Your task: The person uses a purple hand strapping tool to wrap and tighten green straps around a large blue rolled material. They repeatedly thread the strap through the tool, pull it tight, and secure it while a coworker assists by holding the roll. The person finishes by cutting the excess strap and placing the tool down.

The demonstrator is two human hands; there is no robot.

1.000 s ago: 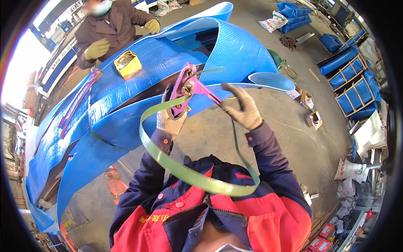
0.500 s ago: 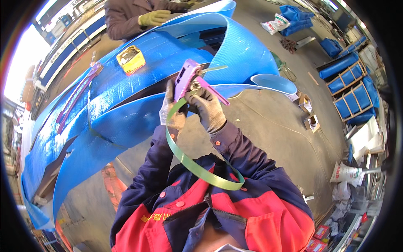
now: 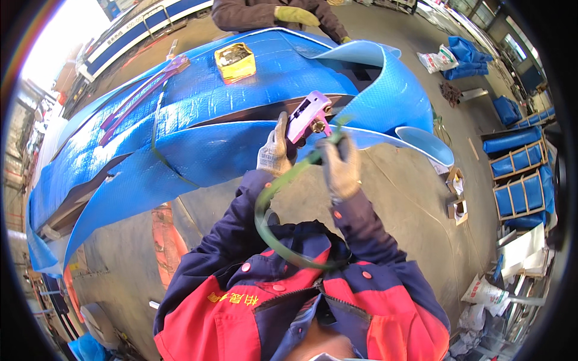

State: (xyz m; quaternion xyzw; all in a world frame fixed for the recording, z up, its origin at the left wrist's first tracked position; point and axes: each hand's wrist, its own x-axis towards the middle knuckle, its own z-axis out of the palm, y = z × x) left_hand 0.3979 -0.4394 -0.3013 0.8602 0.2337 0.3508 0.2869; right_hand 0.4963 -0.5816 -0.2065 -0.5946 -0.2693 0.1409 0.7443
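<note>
My left hand (image 3: 276, 151), in a grey-white work glove, is closed round a purple metal strapping tool (image 3: 308, 115) held up in front of me. My right hand (image 3: 342, 168), gloved too, pinches a green plastic strap (image 3: 265, 225) just below and right of the tool. From there the strap curves down in a wide loop across my chest; its free end is smeared by motion. Beyond my hands lies a large bundle wrapped in blue sheeting (image 3: 198, 96), its near flap hanging loose. A strap (image 3: 158, 120) runs across the bundle's left part.
On the bundle rest a yellow box (image 3: 235, 63) and a long-handled purple tool (image 3: 141, 99). Across it stands a person with a gloved hand (image 3: 297, 16). At right are blue-wrapped stacks in wooden frames (image 3: 519, 171) and small cardboard boxes (image 3: 457, 209) on the floor.
My right hand has drawn away from the purple tool, to the right, taking the green strap with it. The tool stays in my left hand. The person opposite has shifted their arms.
</note>
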